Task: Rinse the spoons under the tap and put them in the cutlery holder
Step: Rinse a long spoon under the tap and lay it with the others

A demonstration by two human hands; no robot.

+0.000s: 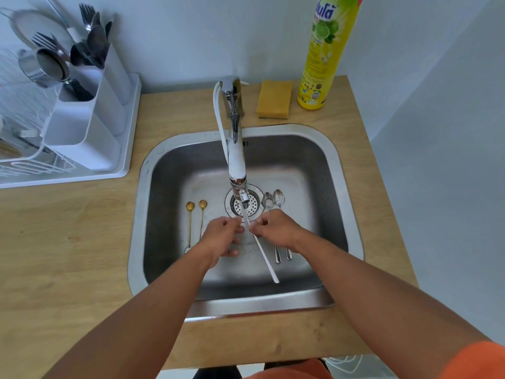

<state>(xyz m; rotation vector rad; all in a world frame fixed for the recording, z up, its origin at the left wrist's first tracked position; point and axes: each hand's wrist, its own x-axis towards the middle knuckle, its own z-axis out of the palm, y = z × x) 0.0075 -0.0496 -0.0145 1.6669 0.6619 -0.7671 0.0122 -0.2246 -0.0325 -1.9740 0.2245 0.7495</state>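
Water runs from the tap (235, 149) into the steel sink (336, 187). My left hand (222, 236) and my right hand (276, 229) meet under the stream, both gripping a long white spoon (265, 258) whose handle points toward me; its bowl is hidden between my fingers. Two gold spoons (195, 222) lie on the sink floor at the left. Two silver spoons (273, 199) lie at the right, partly under my right hand. The white cutlery holder (90, 127) stands at the back left with forks and spoons in it.
A white dish rack (32, 157) with a tray sits left of the sink on the wooden counter (68, 242). A yellow sponge (274, 99) and a tall yellow dish-soap bottle (325, 53) stand behind the sink. The drain strainer (246, 205) is under the tap.
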